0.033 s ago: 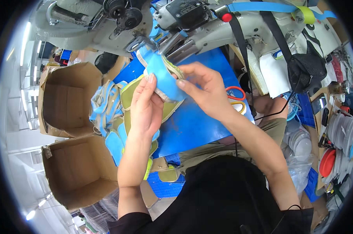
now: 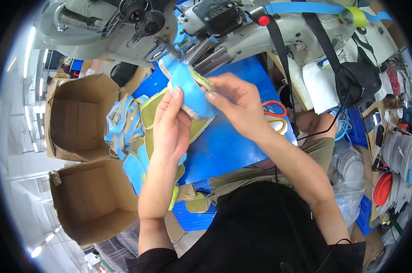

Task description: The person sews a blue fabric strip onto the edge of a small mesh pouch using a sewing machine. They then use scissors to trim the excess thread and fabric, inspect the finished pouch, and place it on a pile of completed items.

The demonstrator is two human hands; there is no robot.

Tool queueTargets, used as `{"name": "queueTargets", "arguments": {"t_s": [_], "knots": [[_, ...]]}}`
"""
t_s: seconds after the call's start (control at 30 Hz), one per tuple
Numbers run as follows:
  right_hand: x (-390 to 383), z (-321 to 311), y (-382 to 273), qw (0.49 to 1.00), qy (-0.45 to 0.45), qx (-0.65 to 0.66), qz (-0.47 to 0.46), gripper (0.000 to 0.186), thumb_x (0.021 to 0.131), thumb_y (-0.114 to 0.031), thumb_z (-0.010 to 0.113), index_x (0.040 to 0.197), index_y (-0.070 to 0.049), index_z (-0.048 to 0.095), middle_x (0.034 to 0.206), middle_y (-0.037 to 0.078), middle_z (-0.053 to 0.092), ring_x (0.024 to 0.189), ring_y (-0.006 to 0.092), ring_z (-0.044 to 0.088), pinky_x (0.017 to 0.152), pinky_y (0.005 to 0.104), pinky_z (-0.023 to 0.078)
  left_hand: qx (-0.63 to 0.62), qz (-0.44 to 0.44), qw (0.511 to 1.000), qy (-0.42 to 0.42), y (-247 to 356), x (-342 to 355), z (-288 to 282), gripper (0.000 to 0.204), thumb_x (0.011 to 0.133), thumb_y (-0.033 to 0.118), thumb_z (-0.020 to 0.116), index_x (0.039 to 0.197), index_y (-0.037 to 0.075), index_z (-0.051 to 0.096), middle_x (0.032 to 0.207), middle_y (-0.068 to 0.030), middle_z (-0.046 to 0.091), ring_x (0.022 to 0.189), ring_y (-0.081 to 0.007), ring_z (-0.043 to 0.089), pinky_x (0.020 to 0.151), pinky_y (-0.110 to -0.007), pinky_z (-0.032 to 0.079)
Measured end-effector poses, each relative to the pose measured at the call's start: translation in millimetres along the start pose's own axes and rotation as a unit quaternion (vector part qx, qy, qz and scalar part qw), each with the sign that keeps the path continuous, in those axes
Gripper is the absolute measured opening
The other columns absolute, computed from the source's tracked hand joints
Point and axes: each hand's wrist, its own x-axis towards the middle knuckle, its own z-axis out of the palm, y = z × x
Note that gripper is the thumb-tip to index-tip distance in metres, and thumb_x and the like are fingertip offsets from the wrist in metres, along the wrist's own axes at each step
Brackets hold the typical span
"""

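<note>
The left hand [image 2: 172, 129] and right hand [image 2: 242, 109] pinch the blue cloth [image 2: 188, 84] in their fingers, above the surface [image 2: 228, 145], near the grey machine [image 2: 254, 40]. Hold it smooth, line up its edges, and pull softly.

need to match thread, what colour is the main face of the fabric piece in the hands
The fabric piece is light blue, best seen in the head view.

No legible text, labels or numbers.
</note>
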Motion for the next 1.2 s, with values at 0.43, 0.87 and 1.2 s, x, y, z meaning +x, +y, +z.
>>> {"name": "queueTargets", "arguments": {"t_s": [0.43,0.87,1.2], "knots": [[-3.2,31.5,1.7,0.964,0.087,0.243,0.066,0.023,0.096,-0.012,0.073,0.113,0.003,0.073,0.103,0.005,0.069,0.097,0.0107,0.063,0.084,0.0254,0.050,0.036,0.085,0.995,0.022,-19.8,-9.6,5.0,0.036,0.105,0.023,0.060,0.136,0.006,0.056,0.131,-0.0054,0.066,0.123,-0.0158,0.061,0.108,-0.037,0.046],[16.1,40.7,-19.9,0.962,0.140,0.166,0.166,0.028,0.094,-0.023,0.076,0.082,0.001,0.068,0.077,0.003,0.068,0.071,0.0055,0.058,0.061,0.0246,0.047,0.023,0.075,0.997,0.020,-19.6,-8.1,0.0,0.032,0.106,0.017,0.059,0.135,0.004,0.060,0.128,-0.0063,0.068,0.116,-0.0145,0.063,0.103,-0.033,0.048],[27.5,-4.8,-30.5,0.994,-0.081,-0.056,0.047,0.027,0.095,-0.009,0.073,0.119,0.005,0.071,0.095,0.006,0.074,0.084,0.0081,0.064,0.075,0.0262,0.053,-0.021,0.010,1.000,-0.007,5.0,-0.4,-21.6,0.031,0.106,0.022,0.058,0.133,0.006,0.061,0.127,-0.0059,0.068,0.117,-0.0179,0.065,0.102,-0.038,0.051]]}}
